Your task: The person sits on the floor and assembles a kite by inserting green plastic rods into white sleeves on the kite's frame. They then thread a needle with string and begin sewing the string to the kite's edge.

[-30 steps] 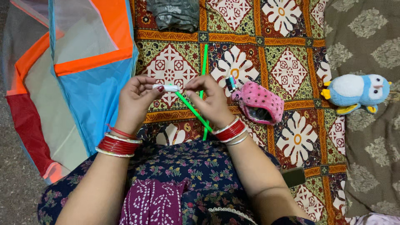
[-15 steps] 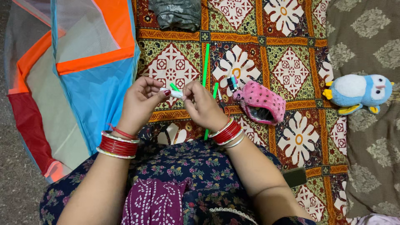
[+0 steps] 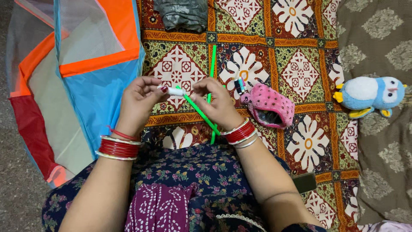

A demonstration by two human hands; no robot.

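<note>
My left hand [image 3: 139,102] pinches a small white tube-shaped connector [image 3: 175,91] at its fingertips. My right hand [image 3: 216,105] grips a thin green rod [image 3: 201,115] whose upper end meets that white piece; the rod slants down to the right under my palm. A second green rod [image 3: 212,58] lies straight on the patterned quilt [image 3: 300,47] behind my hands. Both wrists carry red bangles.
A folded blue, orange and red mesh tent [image 3: 73,73] lies at the left. A pink pouch [image 3: 270,105] with small pens sits right of my hands. A blue stuffed penguin [image 3: 371,95] lies at the far right, a grey bundle [image 3: 182,13] at the top, a dark phone [image 3: 304,182] by my knee.
The rod tilted up briefly between my hands, then came back down to a slant with its tip at the white connector. My hands stayed close together.
</note>
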